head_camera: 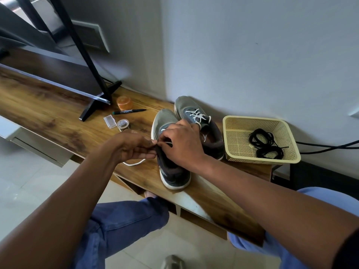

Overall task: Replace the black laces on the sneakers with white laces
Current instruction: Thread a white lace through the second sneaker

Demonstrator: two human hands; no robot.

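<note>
Home living room, low TV console against a wall.

Wood-grain console (48, 113) stood on pale floor tiles (23, 191) along a plain white wall (252, 55); a flat TV on a black stand (93, 105) sat far left. Household clutter was there: marker (129, 111), tape roll (123, 124), orange cap (124, 102), cream plastic basket (229, 133) on the right, cables (326, 146) at the wall, worn sneakers (194, 111) on top.

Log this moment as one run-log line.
near grey sneaker: lacing | left hand, right hand: pinching white lace | far grey sneaker: white-laced | black laces: in cream plastic basket
</note>
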